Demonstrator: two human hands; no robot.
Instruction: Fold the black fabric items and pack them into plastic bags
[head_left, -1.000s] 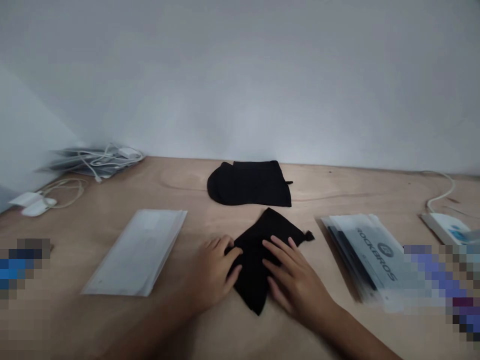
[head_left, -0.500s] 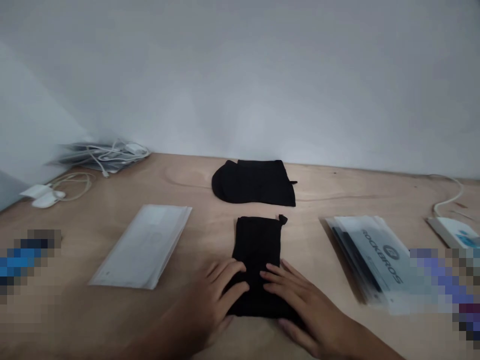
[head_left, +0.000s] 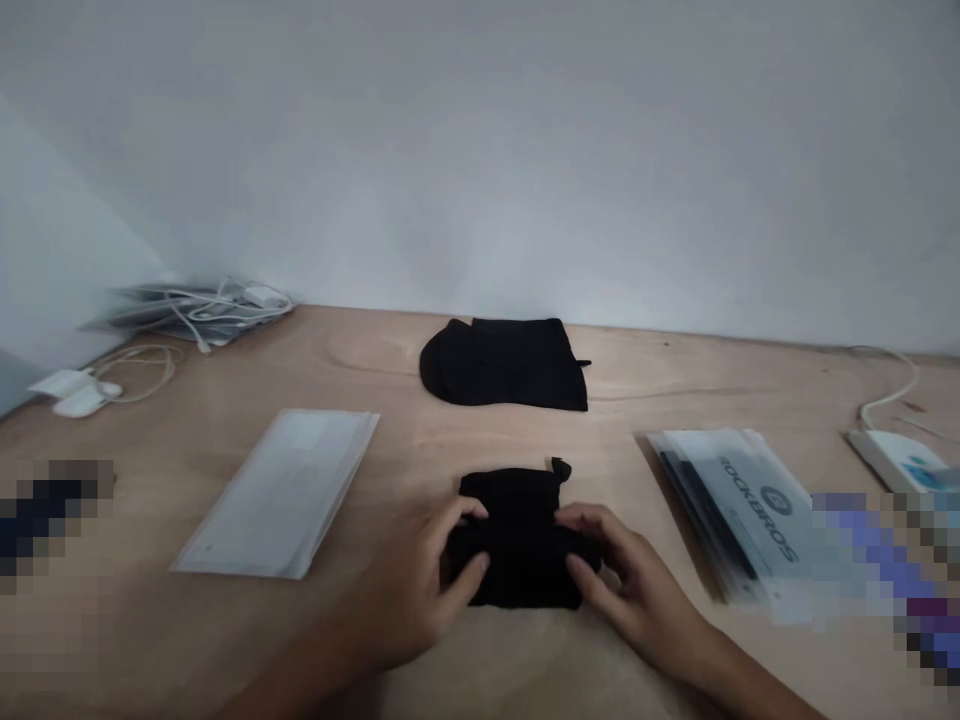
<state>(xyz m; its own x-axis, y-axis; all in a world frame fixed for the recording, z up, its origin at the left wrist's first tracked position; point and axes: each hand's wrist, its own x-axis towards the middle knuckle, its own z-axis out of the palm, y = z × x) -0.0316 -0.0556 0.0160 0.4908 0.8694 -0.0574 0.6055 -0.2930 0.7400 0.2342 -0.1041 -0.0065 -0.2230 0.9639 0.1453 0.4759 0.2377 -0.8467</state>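
Since the last frame the black cloth has gone from a long flat strip to a shorter, thicker bundle, and both hands have moved out to its sides. Far edge now sits nearer the person.

The black fabric pouch [head_left: 517, 540] lies flat on the table, centred in front of the person, with a small black cord tab [head_left: 560, 469] sticking up at its far right corner. Left hand [head_left: 424, 560]: curved, on the pouch's left side, fingers over the top, thumb along the near edge. Right hand [head_left: 630, 570]: curved, fingers on the right end. Hands are apart, pouch between them, fingers slightly spread. Both touch the cloth; pinch or plain press, cannot tell.

Around it, on the light plywood tabletop [head_left: 225, 450]:
- Behind: a second, larger black cloth piece [head_left: 502, 365], well apart from the pouch.
- Left: a flat translucent white plastic packet [head_left: 277, 495].
- Right: a stack of clear ROCKBROS-printed plastic bags [head_left: 720, 510].
- Far left: a pile of white cables [head_left: 202, 315] and a white plug-like item [head_left: 82, 398].
- Far right: a white box [head_left: 892, 460] with a white cable [head_left: 885, 385].

Pixelated patches [head_left: 892, 570] hide the lower corners.
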